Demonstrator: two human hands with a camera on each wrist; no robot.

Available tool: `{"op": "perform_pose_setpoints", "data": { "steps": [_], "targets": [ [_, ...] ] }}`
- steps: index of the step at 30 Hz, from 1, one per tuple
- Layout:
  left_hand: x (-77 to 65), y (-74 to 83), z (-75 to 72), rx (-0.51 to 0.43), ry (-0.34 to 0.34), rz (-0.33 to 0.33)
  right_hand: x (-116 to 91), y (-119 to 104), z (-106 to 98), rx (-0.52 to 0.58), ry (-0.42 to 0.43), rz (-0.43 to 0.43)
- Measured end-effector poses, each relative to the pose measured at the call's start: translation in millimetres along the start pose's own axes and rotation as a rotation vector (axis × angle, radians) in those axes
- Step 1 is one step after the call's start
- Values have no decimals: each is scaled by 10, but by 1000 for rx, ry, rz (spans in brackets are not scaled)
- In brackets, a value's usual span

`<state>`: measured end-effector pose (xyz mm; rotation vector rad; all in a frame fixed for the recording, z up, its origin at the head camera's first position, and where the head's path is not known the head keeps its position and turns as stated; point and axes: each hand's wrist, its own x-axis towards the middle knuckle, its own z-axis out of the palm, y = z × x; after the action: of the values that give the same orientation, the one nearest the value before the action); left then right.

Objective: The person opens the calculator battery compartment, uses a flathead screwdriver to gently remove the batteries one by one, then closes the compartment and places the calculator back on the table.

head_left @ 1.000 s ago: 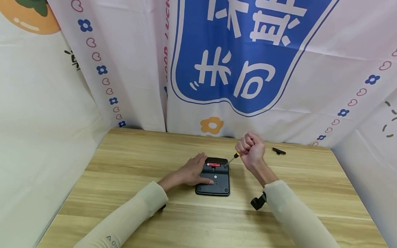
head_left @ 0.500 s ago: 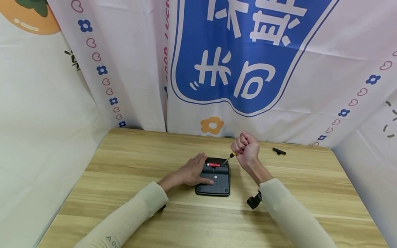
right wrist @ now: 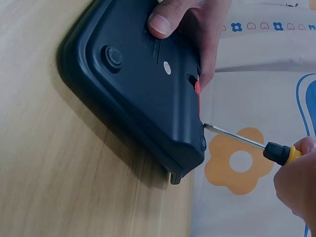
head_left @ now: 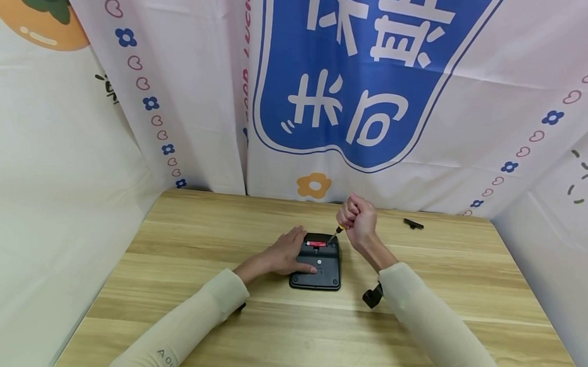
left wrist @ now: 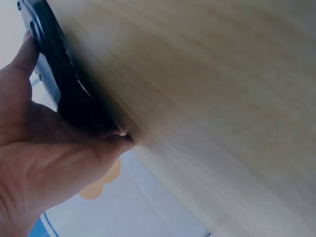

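One screwdriver point(right wrist: 276, 153) in right grip point(head_left: 361, 222) — tip point(right wrist: 206, 126) beside red battery point(head_left: 316, 243).

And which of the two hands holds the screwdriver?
The right hand: its fingers curl around the screwdriver, whereas the left hand has its thumb on the black device.

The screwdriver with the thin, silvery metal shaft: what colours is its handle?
Its visible handle is black and yellow, best seen in the right wrist view.

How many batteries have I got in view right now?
1: the red battery, recessed into the black device near its far edge, beside the screwdriver tip. Any inside the device would be hidden.
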<state>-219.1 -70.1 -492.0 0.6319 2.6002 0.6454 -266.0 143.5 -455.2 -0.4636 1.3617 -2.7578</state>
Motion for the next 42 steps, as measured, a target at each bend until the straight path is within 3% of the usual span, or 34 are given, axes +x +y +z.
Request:
{"op": "perform_pose_setpoints", "data": {
  "steps": [15,29,35,42],
  "targets": [
    [27,-48,52,-4,13,22,-63,90,108,-184,-81,-33],
    [14,-20,31,-12,16,13,-82,94,30,-425,-139,-26],
    [16,-21,20,2,13,17,-84,53,21,-446,-115,8],
    [16,-14,9,4,8,16,-92,46,8,-352,-73,34]
  ]
}}
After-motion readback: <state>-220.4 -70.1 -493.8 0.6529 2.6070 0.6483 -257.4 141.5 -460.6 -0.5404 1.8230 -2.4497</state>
